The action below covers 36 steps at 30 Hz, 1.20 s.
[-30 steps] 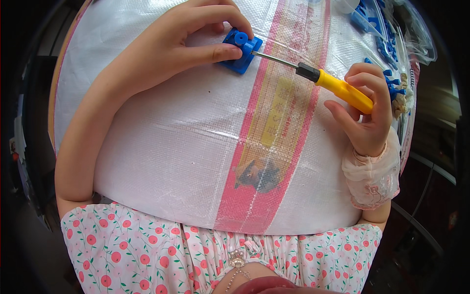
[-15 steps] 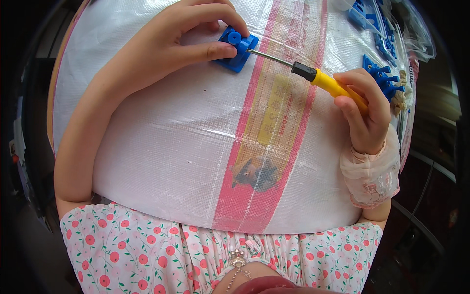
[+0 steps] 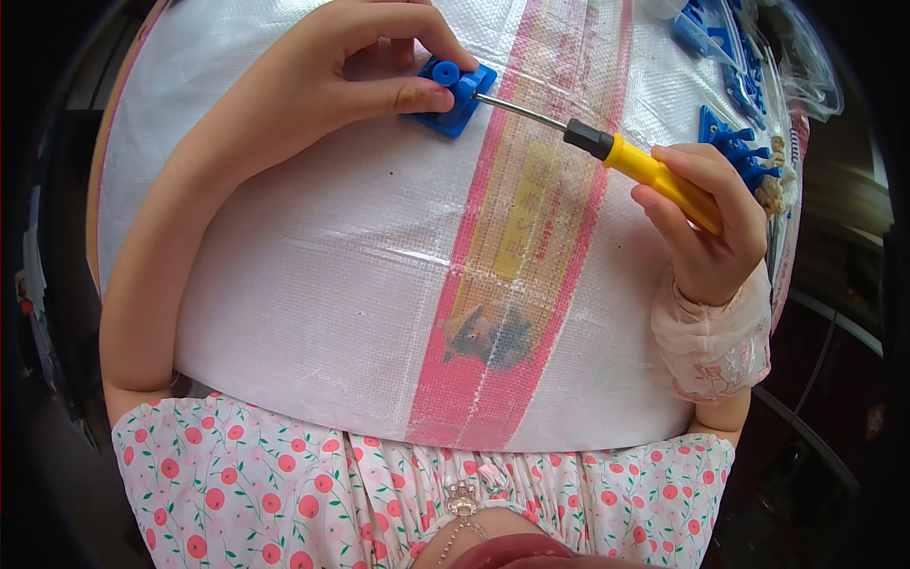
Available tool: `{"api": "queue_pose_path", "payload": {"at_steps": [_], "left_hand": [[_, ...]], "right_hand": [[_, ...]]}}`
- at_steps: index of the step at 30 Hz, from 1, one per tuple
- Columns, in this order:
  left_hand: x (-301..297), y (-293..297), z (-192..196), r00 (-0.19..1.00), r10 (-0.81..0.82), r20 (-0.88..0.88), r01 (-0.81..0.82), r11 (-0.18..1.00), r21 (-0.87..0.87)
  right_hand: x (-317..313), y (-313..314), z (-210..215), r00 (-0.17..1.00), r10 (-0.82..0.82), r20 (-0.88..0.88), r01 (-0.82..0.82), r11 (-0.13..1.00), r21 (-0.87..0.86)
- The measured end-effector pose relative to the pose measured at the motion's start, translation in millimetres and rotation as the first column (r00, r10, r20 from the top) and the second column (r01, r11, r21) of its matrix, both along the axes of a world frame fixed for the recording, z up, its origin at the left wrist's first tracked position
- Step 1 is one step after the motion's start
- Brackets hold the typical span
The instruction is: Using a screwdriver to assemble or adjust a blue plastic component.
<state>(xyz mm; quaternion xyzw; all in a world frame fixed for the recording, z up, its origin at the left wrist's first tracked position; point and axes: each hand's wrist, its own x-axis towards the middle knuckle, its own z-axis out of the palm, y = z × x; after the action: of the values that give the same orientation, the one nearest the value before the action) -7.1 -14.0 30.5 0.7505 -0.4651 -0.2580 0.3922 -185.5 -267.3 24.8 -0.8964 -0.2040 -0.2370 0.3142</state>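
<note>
At the lower edge of the frame the person wears a white garment (image 3: 284,474) printed all over with small red and pink flowers and green leaves. It gathers at the middle of the neckline, where a small metallic brooch or pendant (image 3: 463,500) with a short chain hangs. The left forearm (image 3: 161,256), on the left of the frame, is bare from the elbow down to the left hand (image 3: 351,66). At the right of the frame, a pale pink sheer cuff (image 3: 713,346) with a lacy floral pattern and a gathered edge wraps the wrist below the right hand (image 3: 706,223). The fingernails are short and unpainted.
</note>
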Motion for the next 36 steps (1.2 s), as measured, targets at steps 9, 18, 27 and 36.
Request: {"api": "queue_pose_path", "payload": {"at_steps": [9, 18, 27, 36], "left_hand": [[2.3, 4.4, -10.0, 0.999, -0.018, 0.037, 0.020, 0.999, -0.049], [5.6, 7.0, -14.4, 1.000, -0.019, -0.001, 0.019, 0.999, -0.034], [8.2, 10.9, -21.0, 0.998, -0.031, -0.055, 0.024, 0.992, -0.124], [-6.7, 3.9, -0.4, 0.999, 0.020, 0.039, -0.018, 0.999, -0.048]], "right_hand": [[-5.5, 13.9, 12.1, 0.765, 0.041, -0.643, 0.435, 0.704, 0.562], [1.3, 2.0, 15.3, 0.574, 0.372, -0.729, 0.526, 0.514, 0.677], [-5.9, 18.1, 10.7, 0.837, 0.057, -0.544, 0.225, 0.870, 0.438], [-2.4, 10.1, 1.5, 0.992, 0.057, -0.111, -0.068, 0.993, -0.099]]}}
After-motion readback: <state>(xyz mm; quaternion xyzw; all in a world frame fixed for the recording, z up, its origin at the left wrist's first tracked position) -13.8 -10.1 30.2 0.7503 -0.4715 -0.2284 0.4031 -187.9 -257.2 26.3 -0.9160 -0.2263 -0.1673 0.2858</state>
